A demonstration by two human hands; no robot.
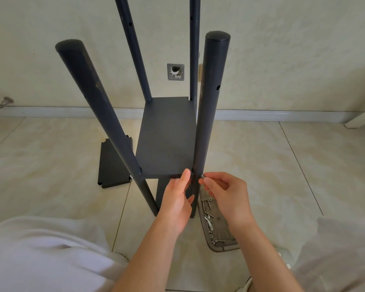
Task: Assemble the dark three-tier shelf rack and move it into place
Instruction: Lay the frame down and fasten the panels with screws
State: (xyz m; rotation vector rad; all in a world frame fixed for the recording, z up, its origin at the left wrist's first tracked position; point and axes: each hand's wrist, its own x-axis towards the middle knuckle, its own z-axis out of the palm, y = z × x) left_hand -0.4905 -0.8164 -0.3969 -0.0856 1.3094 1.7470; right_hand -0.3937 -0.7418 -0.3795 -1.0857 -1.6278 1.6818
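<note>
**A:** Where is the rack (167,123)?

**B:** At twelve o'clock, just ahead of the person's knees. It stands on the tiled floor (261,165) with four dark posts rising and one shelf board (167,140) fixed low between them. A spare board (112,163) lies flat on the tiles at ten o'clock from the rack's foot.

**A:** And the hands?

**B:** The left hand (175,199) holds the near right post (209,112) where the shelf meets it, with the thumb up against the board's front edge. The right hand (226,192) comes in from three o'clock, finger and thumb narrowed on a small screw (202,176) at the post's side.

**A:** How will it handle?

**B:** The posts look like stiff tubes, smooth and probably a bit slippery. I'd judge the frame light but wobbly, since the near left post (97,106) leans outward and only one tier ties the posts. To lift it I'd take two posts close to the shelf joint, not the capped tops. The screw is tiny and could easily drop and roll.

**A:** The surroundings?

**B:** The tiles are glossy and pale, hard enough to let the feet slide. A grey tray (216,246) of loose screws sits at five o'clock from that post. The pale wall (282,60) and baseboard (72,112) run across twelve o'clock, with an open wall box (175,72) behind the posts and a doorstop (6,101) far off at ten.
</note>
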